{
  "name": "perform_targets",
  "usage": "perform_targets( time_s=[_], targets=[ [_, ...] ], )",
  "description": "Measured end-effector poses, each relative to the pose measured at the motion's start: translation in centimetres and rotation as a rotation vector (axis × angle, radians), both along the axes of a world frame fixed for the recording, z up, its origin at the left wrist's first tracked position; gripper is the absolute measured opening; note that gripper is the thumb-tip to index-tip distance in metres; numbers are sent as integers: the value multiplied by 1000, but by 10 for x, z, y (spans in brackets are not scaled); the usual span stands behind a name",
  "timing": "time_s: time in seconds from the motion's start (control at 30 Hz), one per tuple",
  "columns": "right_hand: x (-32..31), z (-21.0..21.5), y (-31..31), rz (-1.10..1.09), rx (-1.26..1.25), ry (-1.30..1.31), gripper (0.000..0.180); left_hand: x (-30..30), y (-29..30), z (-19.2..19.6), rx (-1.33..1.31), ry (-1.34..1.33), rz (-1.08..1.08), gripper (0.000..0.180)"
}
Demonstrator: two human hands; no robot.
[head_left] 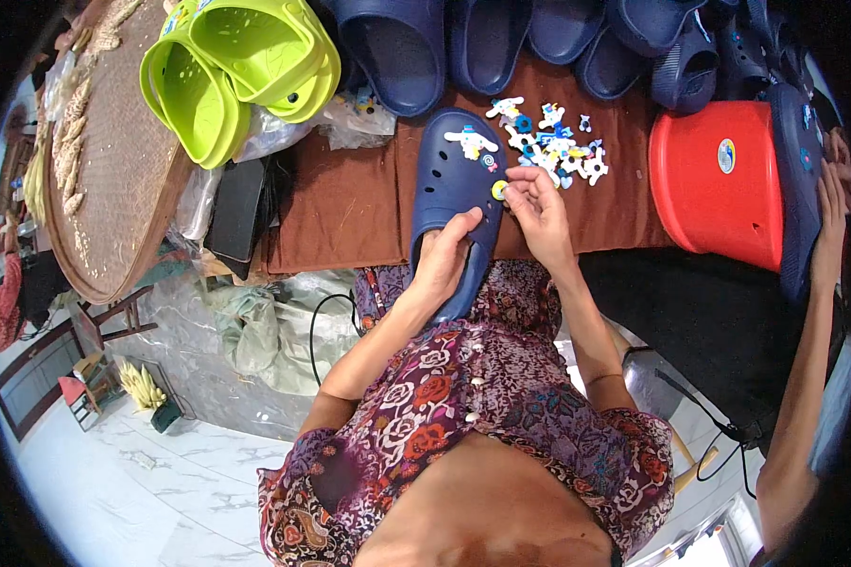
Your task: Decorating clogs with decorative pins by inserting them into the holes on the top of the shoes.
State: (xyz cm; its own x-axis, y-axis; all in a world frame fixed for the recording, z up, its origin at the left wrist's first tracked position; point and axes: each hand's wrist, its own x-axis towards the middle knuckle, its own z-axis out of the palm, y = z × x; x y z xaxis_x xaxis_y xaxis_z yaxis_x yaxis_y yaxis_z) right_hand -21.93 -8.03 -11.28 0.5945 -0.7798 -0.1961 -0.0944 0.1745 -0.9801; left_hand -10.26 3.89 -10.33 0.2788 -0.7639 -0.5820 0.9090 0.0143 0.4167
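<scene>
A navy clog [427, 203] with holes in its upper lies at the table's near edge, toe pointing away. My left hand [442, 257] grips it at the opening, fingers inside and thumb on top. Between the fingertips of my right hand [537, 210] is a small round yellow-green shoe charm [499, 190], held against the clog's right side. A white character charm [471, 143] and a small swirl charm sit on the upper. Just beyond my right hand is a pile of loose charms [563, 151], mostly white and blue.
Navy clogs [392, 47] line the far side of the brown-covered table [326, 203]. Lime-green clogs [255, 57] rest on plastic at the left, near a woven tray [113, 161]. At the right, another person's hand [830, 213] holds a navy clog [796, 189] beside a red tub [714, 180].
</scene>
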Motion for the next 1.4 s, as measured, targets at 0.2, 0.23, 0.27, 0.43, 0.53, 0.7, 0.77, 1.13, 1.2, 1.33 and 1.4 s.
perform_targets(
  time_s=[0.2, 0.23, 0.27, 0.43, 0.53, 0.7, 0.77, 1.13, 1.2, 1.33, 1.4],
  targets=[
    [-2, -5, -9, 101, -41, 14, 20, 0, -2, 8, 11, -22, 5, 41],
    [-2, -6, -10, 103, -41, 13, 20, -1, -2, 8, 16, -37, 10, 41],
    [-2, -7, -11, 108, -5, -9, 19, -1, -2, 8, 21, -52, 16, 41],
    [1, -2, -17, 127, 5, 28, 17, -1, -1, 7, 9, -61, 9, 41],
    [-1, -11, -22, 102, 77, 30, 15, -2, -1, 5, 8, -49, 2, 40],
    [2, -10, -16, 85, 54, 72, 12, -2, 3, -1, 4, -38, -6, 40],
    [5, -2, -8, 58, -23, 96, 13, -2, 2, -3, -2, -23, -19, 39],
    [9, 13, 2, 53, -384, 223, 17, -1, 4, -9, -47, -15, -28, 40],
    [10, 9, 11, 18, -401, 236, 17, -1, 4, -9, -57, -23, -28, 41],
    [14, 4, 21, -45, -539, 255, 18, -3, 4, -5, -67, -36, 23, 47],
    [15, 4, 21, -58, -572, 244, 18, -7, 1, -3, -46, -61, 93, 24]
  ],
)
